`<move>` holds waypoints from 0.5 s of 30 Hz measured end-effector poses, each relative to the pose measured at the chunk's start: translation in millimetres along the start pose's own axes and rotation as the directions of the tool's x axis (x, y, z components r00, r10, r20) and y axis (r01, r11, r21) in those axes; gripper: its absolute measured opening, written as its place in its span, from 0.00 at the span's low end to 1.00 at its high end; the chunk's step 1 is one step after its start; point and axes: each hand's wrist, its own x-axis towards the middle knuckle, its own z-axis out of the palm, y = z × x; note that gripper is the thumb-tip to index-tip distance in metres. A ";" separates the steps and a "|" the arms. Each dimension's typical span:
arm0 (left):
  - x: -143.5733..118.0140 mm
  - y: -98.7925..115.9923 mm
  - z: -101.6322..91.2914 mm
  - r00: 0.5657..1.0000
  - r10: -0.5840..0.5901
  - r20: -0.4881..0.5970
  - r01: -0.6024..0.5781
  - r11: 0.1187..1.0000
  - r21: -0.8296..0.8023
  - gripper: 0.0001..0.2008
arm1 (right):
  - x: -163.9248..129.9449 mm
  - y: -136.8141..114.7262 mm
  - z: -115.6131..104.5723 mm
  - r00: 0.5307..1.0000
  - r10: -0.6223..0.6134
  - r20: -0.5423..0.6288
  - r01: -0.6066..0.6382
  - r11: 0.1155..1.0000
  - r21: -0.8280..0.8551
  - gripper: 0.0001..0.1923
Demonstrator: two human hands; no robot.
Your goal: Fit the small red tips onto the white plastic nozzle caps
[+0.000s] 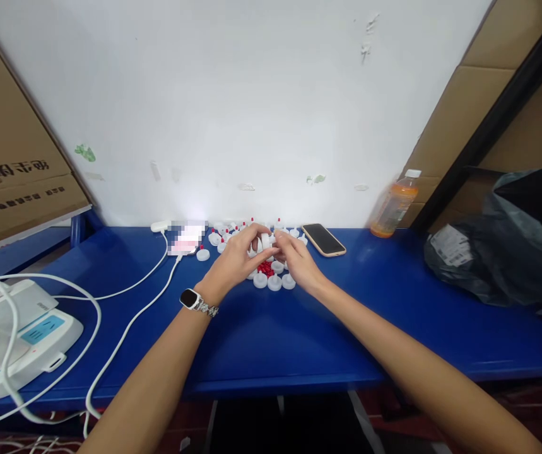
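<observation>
A white round nozzle cap (265,241) is held sideways between the thumb and fingers of my left hand (235,257). My right hand (300,263) is closed in a pinch at the cap's right end, and its fingertips hide whatever is between them. Below the hands lies a small pile of red tips (265,268). Around it stand several white nozzle caps (274,282) without red tips. Behind and left of my left hand are more caps, several with red tips on top, among them a red-tipped cap (203,253) standing apart.
A black-screened phone (324,239) lies right of the caps, and a lit phone (186,238) with cables lies left. Farther right stand an orange drink bottle (395,203) and a dark plastic bag (469,246). A white power strip (38,334) occupies the blue table's (271,340) left end.
</observation>
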 end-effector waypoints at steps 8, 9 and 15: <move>-0.4 4.8 -1.2 0.996 0.092 0.010 -0.092 0.996 0.001 0.19 | 4.5 4.9 -4.9 0.998 0.058 -0.021 -0.058 0.998 -0.011 0.26; -0.2 6.6 -0.8 0.996 0.088 0.011 -0.088 0.996 -0.010 0.17 | 4.2 3.9 -4.9 0.999 0.049 -0.019 -0.049 0.999 -0.022 0.26; 3.0 12.3 9.1 0.994 -0.111 -0.010 0.105 0.963 -0.247 0.15 | -0.1 -5.1 -2.5 0.979 -0.168 -0.118 0.134 0.958 -0.254 0.28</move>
